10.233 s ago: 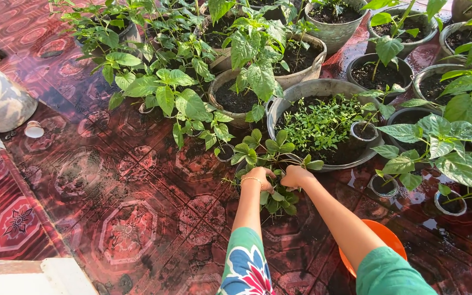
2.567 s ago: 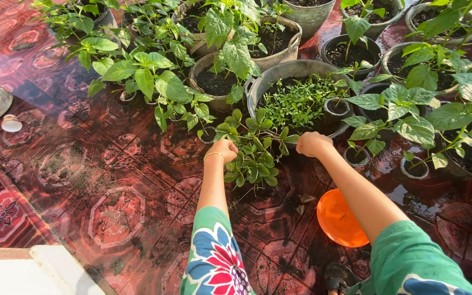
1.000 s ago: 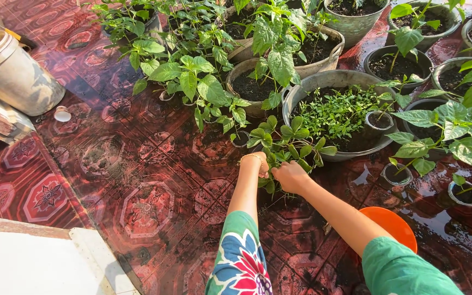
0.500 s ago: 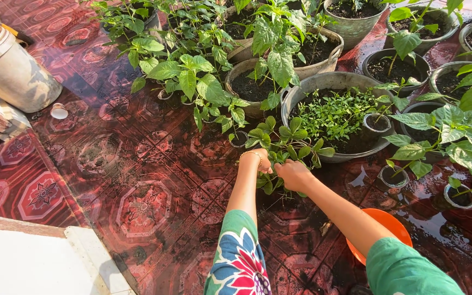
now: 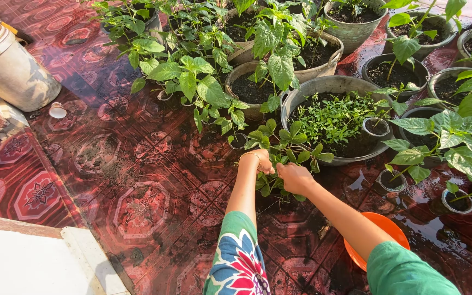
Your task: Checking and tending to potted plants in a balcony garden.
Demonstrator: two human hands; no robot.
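Observation:
A small leafy green plant stands on the wet red patterned floor in front of me. My left hand, with a thin bracelet at the wrist, is closed among its lower leaves on the left side. My right hand is closed on the stems and leaves at its right side. The two hands nearly touch at the plant's base, which the leaves and hands hide. Both sleeves are green with a flower print.
An orange bowl lies under my right forearm. A wide grey basin of seedlings sits just behind the plant, among several soil-filled pots and leafy plants. A metal can and small white cup stand at left. A white ledge runs along the lower left.
Half a second ago both hands were at the plant's base, as now. My right hand has shifted slightly left, closer to the left hand. The view has barely moved.

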